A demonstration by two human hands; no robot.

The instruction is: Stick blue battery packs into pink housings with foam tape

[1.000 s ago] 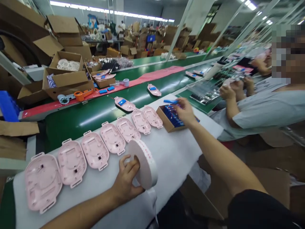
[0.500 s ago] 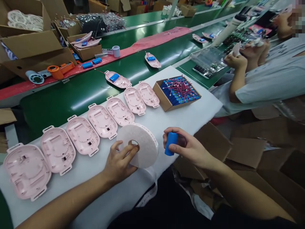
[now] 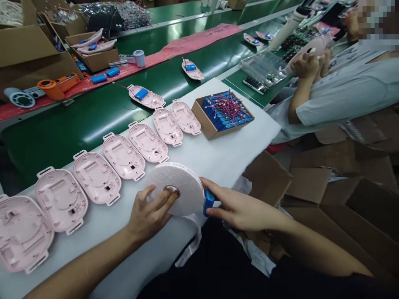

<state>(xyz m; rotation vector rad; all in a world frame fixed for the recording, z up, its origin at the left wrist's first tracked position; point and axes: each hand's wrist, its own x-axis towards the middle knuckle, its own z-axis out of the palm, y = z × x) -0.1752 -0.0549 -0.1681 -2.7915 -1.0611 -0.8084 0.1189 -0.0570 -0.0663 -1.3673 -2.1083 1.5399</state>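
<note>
My left hand point(image 3: 156, 207) grips a large white roll of tape point(image 3: 187, 187), with fingers pushed into its core. From the roll's lower side a loose strip point(image 3: 191, 251) hangs down. In my right hand point(image 3: 232, 205) is a blue battery pack point(image 3: 208, 202), pinched between thumb and fingers and held close against the roll's right edge; whether it touches is unclear. Several pink plastic shells point(image 3: 124, 155) lie open side up in a slanting row on the white padded table point(image 3: 218, 160). A cardboard box point(image 3: 204, 124) of blue battery packs with red wires stands past the row.
Along the far side runs a green conveyor point(image 3: 93, 137), bearing pink shells with blue packs, such as one shell point(image 3: 151, 97). Orange and grey tape dispensers point(image 3: 51, 89) lie at left. A co-worker point(image 3: 346, 89) holds a pink part at right. Open cartons point(image 3: 308, 187) stand below.
My right hand has brought the battery pack left and turned it, up to the tape roll's edge. The view has shifted slightly right. The co-worker now holds up a pink part.
</note>
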